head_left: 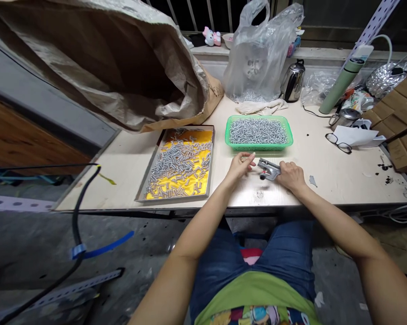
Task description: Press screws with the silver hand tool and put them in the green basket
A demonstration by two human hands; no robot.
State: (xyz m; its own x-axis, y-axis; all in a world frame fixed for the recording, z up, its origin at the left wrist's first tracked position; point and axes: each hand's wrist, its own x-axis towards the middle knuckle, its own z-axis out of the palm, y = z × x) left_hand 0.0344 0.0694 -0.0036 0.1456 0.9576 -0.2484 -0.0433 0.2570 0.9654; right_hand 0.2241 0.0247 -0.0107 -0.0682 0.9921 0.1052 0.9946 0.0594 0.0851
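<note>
My right hand [292, 176] is closed around the end of a grey metal hand tool [270, 169], which has a black round knob and a small red part on its underside. The tool is held just above the table, its front end pointing left. Close to that end is my left hand [241, 166], thumb and fingers brought together in a pinch; whatever is between them is too small to make out. Behind both hands stands a green plastic basket [259, 146] filled with small silver screws [257, 130]. To the left, a shallow tray [208, 180] with a yellow lining holds loose screws [176, 162].
A large open paper sack [190, 113] leans over the tray from the left. Along the back are a plastic bag [254, 67], a kettle [294, 81] and a green bottle [340, 88]. Glasses [340, 143] and stacked cardboard boxes [401, 113] occupy the right side.
</note>
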